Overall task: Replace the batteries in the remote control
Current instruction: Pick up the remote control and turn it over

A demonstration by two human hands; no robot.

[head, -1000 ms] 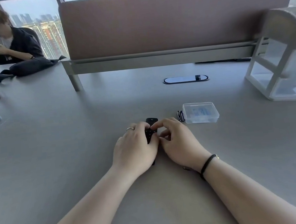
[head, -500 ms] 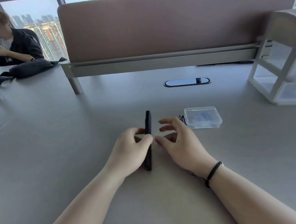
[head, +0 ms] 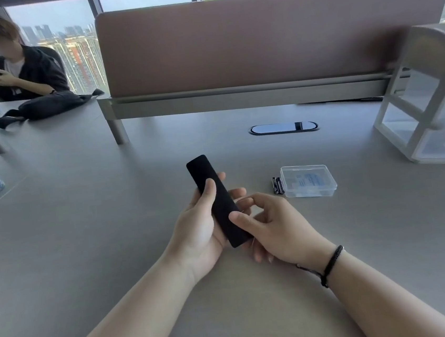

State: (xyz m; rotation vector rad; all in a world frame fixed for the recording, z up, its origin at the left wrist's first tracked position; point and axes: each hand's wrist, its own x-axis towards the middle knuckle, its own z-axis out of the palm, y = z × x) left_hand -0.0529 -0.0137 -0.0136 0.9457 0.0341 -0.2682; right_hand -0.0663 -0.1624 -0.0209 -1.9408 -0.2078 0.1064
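The black remote control [head: 216, 199] lies in my left hand [head: 197, 231], its plain back facing up, with that hand's thumb resting along its upper half and the fingers curled under it. My right hand [head: 274, 228] pinches the remote's lower end, thumb on top and fingers beneath. Two dark batteries [head: 277, 185] lie side by side on the grey table [head: 86, 237], right of the remote. They touch the left side of a clear plastic box [head: 309, 180] with its lid on.
A brown divider panel [head: 270, 37] crosses the back of the table, with an oval cable port [head: 284, 128] before it. A white shelf unit [head: 429, 108] stands at the right. A person with a phone sits at the far left behind a black bag [head: 47, 105].
The remote was lifted off the table and turned from its edge to back-up. My left hand now cradles it and my right hand has taken hold of its lower end.
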